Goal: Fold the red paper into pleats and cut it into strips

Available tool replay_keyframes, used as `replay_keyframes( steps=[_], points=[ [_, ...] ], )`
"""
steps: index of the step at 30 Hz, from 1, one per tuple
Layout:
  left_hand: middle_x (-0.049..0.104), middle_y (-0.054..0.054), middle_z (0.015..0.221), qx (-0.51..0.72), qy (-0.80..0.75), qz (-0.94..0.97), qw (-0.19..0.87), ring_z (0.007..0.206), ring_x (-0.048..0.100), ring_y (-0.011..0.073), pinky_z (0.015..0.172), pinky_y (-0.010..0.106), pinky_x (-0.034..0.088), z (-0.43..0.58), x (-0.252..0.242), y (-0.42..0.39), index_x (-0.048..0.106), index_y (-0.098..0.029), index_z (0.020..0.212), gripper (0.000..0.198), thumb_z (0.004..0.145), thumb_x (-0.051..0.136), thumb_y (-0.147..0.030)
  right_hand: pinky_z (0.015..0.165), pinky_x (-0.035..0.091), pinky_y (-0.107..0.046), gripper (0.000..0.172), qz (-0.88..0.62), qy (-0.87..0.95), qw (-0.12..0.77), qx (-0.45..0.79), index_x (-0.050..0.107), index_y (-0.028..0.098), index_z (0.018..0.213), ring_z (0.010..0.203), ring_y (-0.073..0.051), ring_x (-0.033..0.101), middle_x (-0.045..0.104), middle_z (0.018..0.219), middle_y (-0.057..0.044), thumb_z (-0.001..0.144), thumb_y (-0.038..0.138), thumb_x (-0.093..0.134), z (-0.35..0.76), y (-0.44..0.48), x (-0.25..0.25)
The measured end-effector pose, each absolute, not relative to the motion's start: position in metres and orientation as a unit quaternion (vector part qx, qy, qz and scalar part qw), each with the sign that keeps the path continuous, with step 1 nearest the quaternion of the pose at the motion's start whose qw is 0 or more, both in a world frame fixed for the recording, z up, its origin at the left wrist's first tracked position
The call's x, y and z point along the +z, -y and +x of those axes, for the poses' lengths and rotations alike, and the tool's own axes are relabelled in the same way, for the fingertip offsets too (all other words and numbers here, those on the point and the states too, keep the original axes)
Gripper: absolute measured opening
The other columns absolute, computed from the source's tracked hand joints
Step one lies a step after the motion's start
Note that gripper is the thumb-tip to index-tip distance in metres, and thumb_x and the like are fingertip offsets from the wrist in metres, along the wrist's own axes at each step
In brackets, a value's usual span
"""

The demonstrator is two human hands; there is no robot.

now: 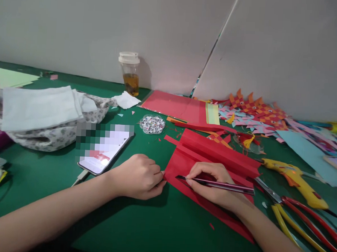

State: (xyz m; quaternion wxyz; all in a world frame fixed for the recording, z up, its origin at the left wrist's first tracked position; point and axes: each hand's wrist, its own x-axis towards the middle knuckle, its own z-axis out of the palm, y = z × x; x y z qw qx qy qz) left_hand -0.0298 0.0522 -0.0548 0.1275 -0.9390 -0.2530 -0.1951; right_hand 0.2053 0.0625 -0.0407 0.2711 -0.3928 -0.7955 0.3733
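A folded sheet of red paper (pixel 180 162) lies on the green table, its creases running toward the right. My left hand (pixel 140 177) is closed, with its fingertips at the paper's left corner, seemingly pinching it. My right hand (pixel 213 181) rests over the sheet and grips a slim craft knife (pixel 224 185) like a pen. The blade points left, just over or on the paper; I cannot tell if it touches. Close to my left wrist, a lit phone (pixel 107 149) is partly blurred out. A narrow red strip (pixel 172 140) sticks out at the sheet's upper left.
To the right lie scissors (pixel 277 197) with red handles, yellow handles (pixel 292 234) and a yellow glue gun (pixel 295 177). Behind are red paper in a sleeve (pixel 172 105), woven paper fish (pixel 256 108) and a lidded cup (pixel 130 77). A patterned cloth bag (pixel 60 135) sits left.
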Motion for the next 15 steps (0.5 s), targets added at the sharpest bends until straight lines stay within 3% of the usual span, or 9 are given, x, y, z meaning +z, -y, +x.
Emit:
replay_keyframes(
  steps=[15],
  points=[
    [0.053,-0.002,0.052,-0.209,0.231,-0.94,0.137,0.044,0.049,0.0108,0.04,0.025,0.032,-0.031,-0.053,-0.053,0.062,-0.015,0.078,0.021,0.084,0.044,-0.025,0.061,0.047,-0.026,0.007,-0.424,0.781,0.27,0.371,0.059,0.02,0.072,0.067,-0.015,0.061,0.066,0.074,-0.003,0.078,0.023,0.058,0.198,-0.061,-0.051]
  ],
)
